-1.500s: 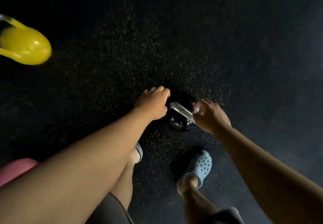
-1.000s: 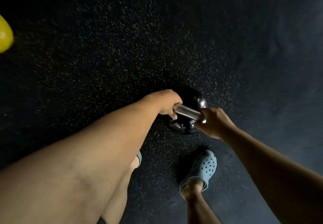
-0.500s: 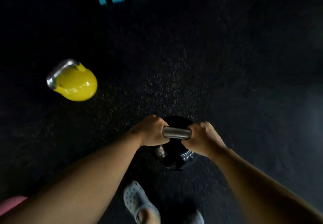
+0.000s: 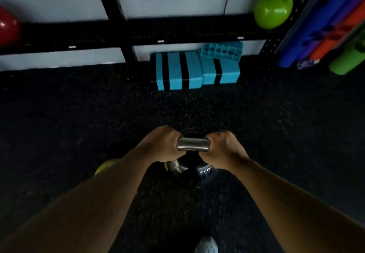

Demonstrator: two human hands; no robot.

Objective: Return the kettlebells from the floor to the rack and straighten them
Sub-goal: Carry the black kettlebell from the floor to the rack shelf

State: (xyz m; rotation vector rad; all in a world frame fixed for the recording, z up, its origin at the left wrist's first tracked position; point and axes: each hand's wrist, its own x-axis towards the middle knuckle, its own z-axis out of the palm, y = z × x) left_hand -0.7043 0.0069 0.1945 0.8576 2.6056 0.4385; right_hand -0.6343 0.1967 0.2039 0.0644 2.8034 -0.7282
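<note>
From the head camera I see both hands closed around the steel handle of a black kettlebell. My left hand wraps the handle's left end and my right hand wraps its right end, knuckles up, with the bare middle of the bar showing between them. The black kettlebell hangs below the hands, near the middle of the view, over the dark speckled floor; I cannot tell whether its base touches the floor.

Just left of it, mostly hidden behind my left forearm, a yellow kettlebell lies on the floor.

At the far side runs the black rack along a pale wall. A red kettlebell sits on its shelf at the far left edge, and a green kettlebell sits on it at the far right. Under the shelf stand blue and black blocks. Rolled mats lean at the far right. A pale shoe shows at the near edge.
</note>
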